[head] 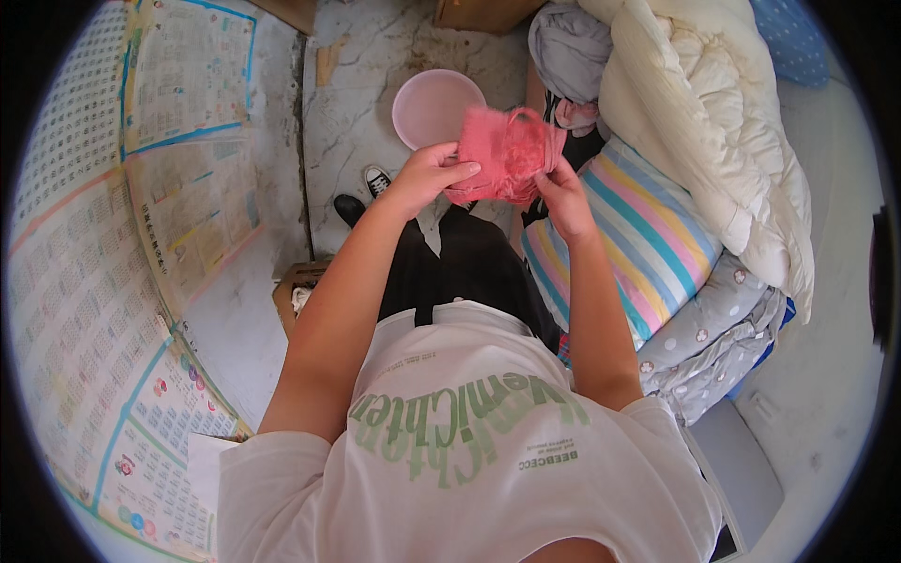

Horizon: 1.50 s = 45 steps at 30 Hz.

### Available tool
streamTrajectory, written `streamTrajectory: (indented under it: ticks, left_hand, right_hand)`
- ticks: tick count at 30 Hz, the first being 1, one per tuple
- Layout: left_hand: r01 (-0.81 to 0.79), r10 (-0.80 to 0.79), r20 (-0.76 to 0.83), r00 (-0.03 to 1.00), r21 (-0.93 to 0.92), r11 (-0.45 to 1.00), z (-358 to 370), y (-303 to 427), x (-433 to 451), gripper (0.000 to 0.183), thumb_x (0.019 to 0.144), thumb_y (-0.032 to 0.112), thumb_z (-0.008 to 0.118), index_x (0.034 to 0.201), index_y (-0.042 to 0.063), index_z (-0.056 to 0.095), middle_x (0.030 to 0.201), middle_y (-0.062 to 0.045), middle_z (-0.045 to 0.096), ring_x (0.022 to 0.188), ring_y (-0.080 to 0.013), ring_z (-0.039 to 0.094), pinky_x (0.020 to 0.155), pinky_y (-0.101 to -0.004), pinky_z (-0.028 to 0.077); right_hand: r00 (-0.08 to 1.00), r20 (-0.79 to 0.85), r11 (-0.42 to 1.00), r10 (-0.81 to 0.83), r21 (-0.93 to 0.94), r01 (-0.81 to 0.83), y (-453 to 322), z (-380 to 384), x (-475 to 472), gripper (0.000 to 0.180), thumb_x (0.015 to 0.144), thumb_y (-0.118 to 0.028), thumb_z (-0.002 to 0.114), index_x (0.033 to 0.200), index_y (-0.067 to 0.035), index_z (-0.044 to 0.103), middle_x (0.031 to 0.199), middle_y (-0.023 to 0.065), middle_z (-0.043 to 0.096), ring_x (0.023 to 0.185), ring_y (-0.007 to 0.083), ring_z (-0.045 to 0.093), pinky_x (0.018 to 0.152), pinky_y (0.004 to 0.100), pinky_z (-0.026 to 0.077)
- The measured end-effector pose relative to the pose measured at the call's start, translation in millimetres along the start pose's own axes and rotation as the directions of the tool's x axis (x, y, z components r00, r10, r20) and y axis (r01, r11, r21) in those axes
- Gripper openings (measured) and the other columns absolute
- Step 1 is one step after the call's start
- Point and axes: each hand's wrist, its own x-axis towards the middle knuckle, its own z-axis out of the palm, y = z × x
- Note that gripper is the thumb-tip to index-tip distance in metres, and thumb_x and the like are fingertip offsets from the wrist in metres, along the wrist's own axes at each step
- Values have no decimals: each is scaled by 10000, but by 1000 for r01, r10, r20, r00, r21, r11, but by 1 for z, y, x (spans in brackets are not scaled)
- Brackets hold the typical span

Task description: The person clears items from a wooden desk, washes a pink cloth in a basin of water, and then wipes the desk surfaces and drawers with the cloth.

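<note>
My left hand (427,181) pinches the left edge of a coral-pink cloth (493,151), thumb on top. On the opposite side, my right hand (563,197) grips the cloth's lower right corner. The cloth looks folded, with a fuzzy face, a blurred redder patch and a thin loop at its upper edge; its exact kind cannot be told. Beyond it, a round pink plastic basin (428,105) stands on the floor, and the cloth covers part of its right rim from this view.
Striped bedding (644,232), a cream quilt (697,119) and a grey bundle of fabric (571,53) are piled on the right. Printed posters (77,281) cover the left wall. A cardboard box (287,299) sits by my left forearm. The floor (345,134) is marble-patterned.
</note>
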Motion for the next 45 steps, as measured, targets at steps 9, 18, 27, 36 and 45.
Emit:
streamTrajectory:
  ticks: [9,18,27,36,45]
  left_hand:
    - [-608,604,437,666,788,100,18,58,-24,256,872,87,766,1127,108,748,940,-47,739,955,-267,701,1228,-529,430]
    - [-590,602,321,731,742,320,-1,71,-43,237,893,79,796,1128,84,762,1008,-58,768,976,-245,708,946,-399,567]
    - [-219,282,147,948,-342,914,-39,41,-25,471,958,236,800,1367,42,666,1343,-78,717,1268,-216,653,1056,-381,535]
    - [-38,68,70,995,-369,929,5,41,3,514,1000,189,768,1465,48,602,1350,-65,711,1176,-184,724,969,-372,602]
    - [61,-58,19,998,-345,937,-25,7,7,425,1073,146,648,1471,7,595,1362,-86,710,1194,-202,728,991,-415,612]
  right_hand:
    - [872,204,583,-444,-674,455,-62,39,-6,1085,716,-139,975,1654,-108,429,1698,93,445,1629,345,290,1314,490,252]
    - [790,492,309,-367,-736,602,-129,70,-22,258,784,61,758,986,-70,665,1014,44,747,1110,296,698,1139,503,459]
    - [938,270,822,-217,-468,325,-167,60,-62,197,997,-1,722,1166,-28,625,1081,54,749,1013,111,685,871,293,551]
    - [991,-136,999,-1,-39,-5,-121,24,-16,429,1096,-227,682,1474,-63,561,1294,24,714,1210,154,673,1025,367,563]
    - [967,74,969,244,22,-246,-81,-5,-14,569,1030,-8,659,1567,-85,489,1361,110,713,1210,213,717,1037,382,581]
